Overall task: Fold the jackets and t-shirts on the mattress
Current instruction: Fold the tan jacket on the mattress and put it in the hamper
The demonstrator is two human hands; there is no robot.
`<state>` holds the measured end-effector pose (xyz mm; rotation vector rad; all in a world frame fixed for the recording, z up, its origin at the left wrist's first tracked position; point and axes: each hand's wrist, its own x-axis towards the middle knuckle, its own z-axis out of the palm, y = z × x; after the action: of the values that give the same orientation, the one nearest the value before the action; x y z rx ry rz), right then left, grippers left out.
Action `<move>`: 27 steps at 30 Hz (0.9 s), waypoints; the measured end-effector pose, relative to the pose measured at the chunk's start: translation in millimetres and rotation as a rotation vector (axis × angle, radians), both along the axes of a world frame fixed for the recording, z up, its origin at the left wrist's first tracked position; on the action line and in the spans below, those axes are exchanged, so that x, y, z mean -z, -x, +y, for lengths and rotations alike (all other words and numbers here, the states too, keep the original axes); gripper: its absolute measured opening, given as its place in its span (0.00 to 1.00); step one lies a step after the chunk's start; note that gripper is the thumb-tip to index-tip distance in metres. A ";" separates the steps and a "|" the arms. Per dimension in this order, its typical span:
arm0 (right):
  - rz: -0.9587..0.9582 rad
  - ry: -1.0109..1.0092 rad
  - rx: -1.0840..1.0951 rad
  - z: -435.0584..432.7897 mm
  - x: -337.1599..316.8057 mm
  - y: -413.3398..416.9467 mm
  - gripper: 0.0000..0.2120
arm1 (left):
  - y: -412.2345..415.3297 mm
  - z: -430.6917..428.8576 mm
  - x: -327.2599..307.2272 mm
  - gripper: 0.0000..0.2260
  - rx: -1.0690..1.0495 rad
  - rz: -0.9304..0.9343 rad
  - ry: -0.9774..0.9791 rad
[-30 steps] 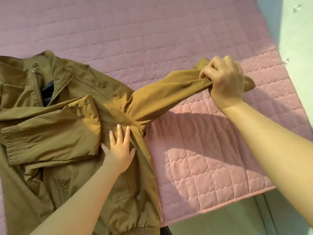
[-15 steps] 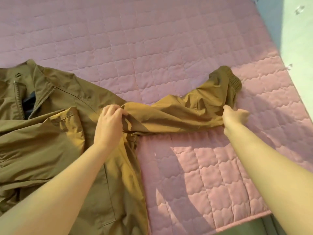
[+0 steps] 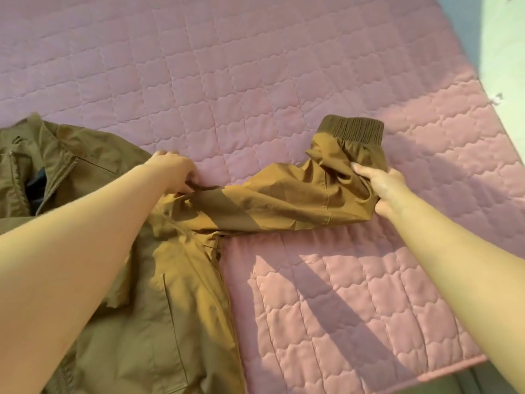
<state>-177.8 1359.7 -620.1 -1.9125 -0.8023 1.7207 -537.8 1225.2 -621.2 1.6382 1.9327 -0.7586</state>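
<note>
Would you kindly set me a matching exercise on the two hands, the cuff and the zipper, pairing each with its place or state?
1 left hand
2 right hand
3 cuff
4 zipper

A ribbed, darker brown
B at the picture's far left
C grips the jacket at the shoulder
D holds the sleeve near its end

Pairs: 1-C, 2-D, 3-A, 4-B
</note>
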 end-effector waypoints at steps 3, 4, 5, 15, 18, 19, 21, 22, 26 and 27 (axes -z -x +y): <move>0.041 -0.180 0.214 11.4 -15.5 -7.8 0.14 | 13.2 1.8 -9.1 0.09 -0.164 -0.185 -0.102; 0.059 -0.251 0.345 20.6 -20.8 -14.2 0.17 | 18.4 0.3 -14.5 0.09 -0.273 -0.259 -0.247; 0.062 -0.282 0.475 30.4 -25.6 -23.3 0.20 | 21.6 -2.7 -19.1 0.09 -0.356 -0.290 -0.406; 0.179 -0.103 0.485 56.0 41.0 -92.5 0.58 | -45.8 -26.5 5.9 0.23 -0.430 -0.072 -0.850; 0.256 0.011 0.360 24.8 -0.3 -60.7 0.35 | -86.1 -39.6 13.5 0.23 -0.263 -0.076 -0.862; 0.254 0.041 0.318 17.6 -6.5 -53.4 0.24 | -97.9 -43.6 17.3 0.27 -0.237 -0.088 -0.753; 0.218 0.090 0.297 8.4 -7.7 -42.8 0.11 | -110.6 -50.4 28.9 0.37 -0.282 -0.123 -0.419; 0.218 0.111 0.294 4.7 -6.7 -38.3 0.10 | -112.6 -52.5 37.5 0.40 -0.305 -0.133 -0.279; 0.192 0.120 0.272 -3.1 -6.9 -22.1 0.12 | -107.2 -37.5 42.5 0.44 -0.353 -0.233 -0.118; 0.172 0.095 0.298 -3.7 -7.6 -18.5 0.11 | -106.1 -32.3 39.6 0.45 -0.365 -0.266 -0.119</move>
<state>-159.3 1356.0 -612.5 -1.8068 -0.3571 1.7304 -431.6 1193.0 -660.8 1.3151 2.0271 -0.2723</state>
